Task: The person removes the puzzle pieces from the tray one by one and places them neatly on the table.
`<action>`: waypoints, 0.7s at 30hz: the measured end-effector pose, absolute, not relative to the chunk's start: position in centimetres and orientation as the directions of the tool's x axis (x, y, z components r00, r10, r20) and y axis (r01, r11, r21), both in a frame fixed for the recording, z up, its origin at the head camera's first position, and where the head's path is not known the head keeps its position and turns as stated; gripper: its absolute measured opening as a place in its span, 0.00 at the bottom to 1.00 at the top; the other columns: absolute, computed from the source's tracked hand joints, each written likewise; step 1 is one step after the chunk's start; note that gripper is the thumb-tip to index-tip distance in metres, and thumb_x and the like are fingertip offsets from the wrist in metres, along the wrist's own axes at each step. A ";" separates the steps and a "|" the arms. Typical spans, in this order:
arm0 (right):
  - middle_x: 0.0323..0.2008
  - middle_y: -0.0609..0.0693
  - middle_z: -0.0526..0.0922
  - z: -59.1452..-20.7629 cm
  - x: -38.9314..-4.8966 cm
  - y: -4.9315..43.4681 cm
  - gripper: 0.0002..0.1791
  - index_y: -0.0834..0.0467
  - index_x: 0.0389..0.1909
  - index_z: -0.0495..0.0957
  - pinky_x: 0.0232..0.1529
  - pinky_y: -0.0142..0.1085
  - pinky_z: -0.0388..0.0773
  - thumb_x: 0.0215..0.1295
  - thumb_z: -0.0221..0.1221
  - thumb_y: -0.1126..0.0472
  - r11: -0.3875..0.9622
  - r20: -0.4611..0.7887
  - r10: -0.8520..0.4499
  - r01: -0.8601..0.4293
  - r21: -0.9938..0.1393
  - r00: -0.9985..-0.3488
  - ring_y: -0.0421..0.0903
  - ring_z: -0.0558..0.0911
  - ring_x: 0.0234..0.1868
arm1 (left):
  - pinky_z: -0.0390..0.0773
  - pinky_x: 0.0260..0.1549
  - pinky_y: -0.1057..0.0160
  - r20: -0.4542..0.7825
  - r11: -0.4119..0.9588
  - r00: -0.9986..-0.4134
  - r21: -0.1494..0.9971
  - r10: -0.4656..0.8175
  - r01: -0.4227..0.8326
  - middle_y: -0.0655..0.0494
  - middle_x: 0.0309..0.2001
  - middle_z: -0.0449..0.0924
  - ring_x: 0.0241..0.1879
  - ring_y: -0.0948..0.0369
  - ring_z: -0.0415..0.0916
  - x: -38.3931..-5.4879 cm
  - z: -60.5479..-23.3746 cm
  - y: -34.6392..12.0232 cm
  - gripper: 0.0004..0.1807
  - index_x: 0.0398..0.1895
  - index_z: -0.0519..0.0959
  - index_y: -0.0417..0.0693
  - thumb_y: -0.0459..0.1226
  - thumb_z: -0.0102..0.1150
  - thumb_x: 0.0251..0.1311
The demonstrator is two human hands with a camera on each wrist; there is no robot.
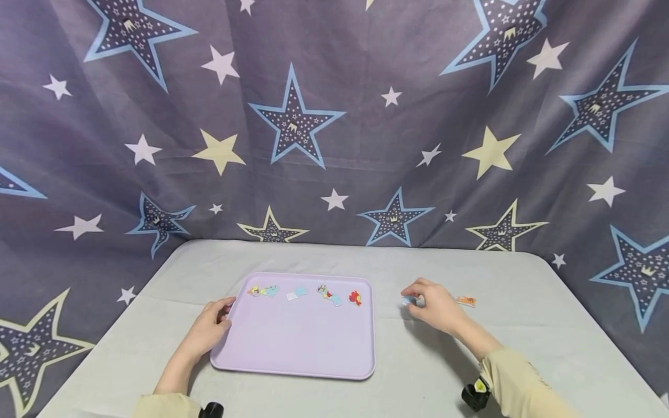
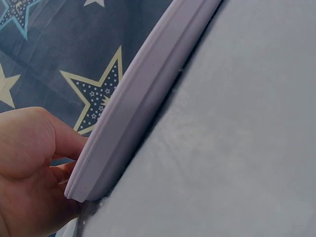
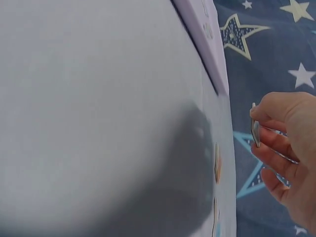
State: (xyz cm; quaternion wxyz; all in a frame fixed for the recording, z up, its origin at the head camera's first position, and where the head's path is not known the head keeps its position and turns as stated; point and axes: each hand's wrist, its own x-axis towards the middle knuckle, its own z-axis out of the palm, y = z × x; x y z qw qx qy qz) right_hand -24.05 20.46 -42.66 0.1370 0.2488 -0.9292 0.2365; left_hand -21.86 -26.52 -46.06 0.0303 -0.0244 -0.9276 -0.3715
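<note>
A lilac tray (image 1: 292, 348) lies on the table, with a row of small flat picture pieces along its far side. My left hand (image 1: 207, 330) grips the tray's left edge; in the left wrist view the thumb and fingers meet the tray rim (image 2: 126, 106). To the right of the tray, my right hand (image 1: 436, 306) pinches a small, flat, pale blue picture piece (image 3: 256, 129) between thumb and fingers, above the table. An orange picture piece (image 1: 465, 301) lies on the table just beyond that hand.
The tray's row holds a yellow-and-teal piece (image 1: 263, 291), a white-and-blue piece (image 1: 297, 293), a multicoloured piece (image 1: 328, 295) and a red piece (image 1: 355, 298). A pale cloth covers the table (image 1: 418, 377). Behind its far edge hangs a star-patterned curtain (image 1: 345, 162).
</note>
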 end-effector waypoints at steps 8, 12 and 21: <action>0.36 0.45 0.78 -42.9 -23.9 23.1 0.13 0.57 0.37 0.81 0.36 0.39 0.74 0.47 0.63 0.64 0.801 0.350 -0.347 -0.469 -0.373 -0.870 0.44 0.78 0.36 | 0.65 0.36 0.64 0.067 0.730 -0.998 0.681 0.021 0.061 0.45 0.42 0.67 0.37 0.58 0.64 -21.8 -46.4 -26.6 0.26 0.59 0.65 0.32 0.26 0.47 0.52; 0.35 0.46 0.79 -42.9 -23.9 24.5 0.13 0.58 0.37 0.81 0.37 0.41 0.74 0.46 0.63 0.65 0.823 0.349 -0.322 -0.442 -0.356 -0.880 0.45 0.78 0.35 | 0.65 0.37 0.64 0.075 0.730 -0.997 0.680 0.022 0.067 0.44 0.42 0.67 0.37 0.58 0.64 -21.9 -46.2 -26.5 0.26 0.59 0.65 0.32 0.27 0.47 0.53; 0.35 0.49 0.78 -43.0 -23.6 27.9 0.13 0.61 0.37 0.81 0.38 0.44 0.76 0.47 0.62 0.67 0.842 0.328 -0.275 -0.391 -0.372 -0.904 0.49 0.80 0.35 | 0.66 0.38 0.62 0.081 0.729 -0.996 0.681 0.023 0.072 0.43 0.43 0.67 0.38 0.57 0.65 -21.9 -46.0 -26.5 0.26 0.59 0.65 0.32 0.27 0.47 0.53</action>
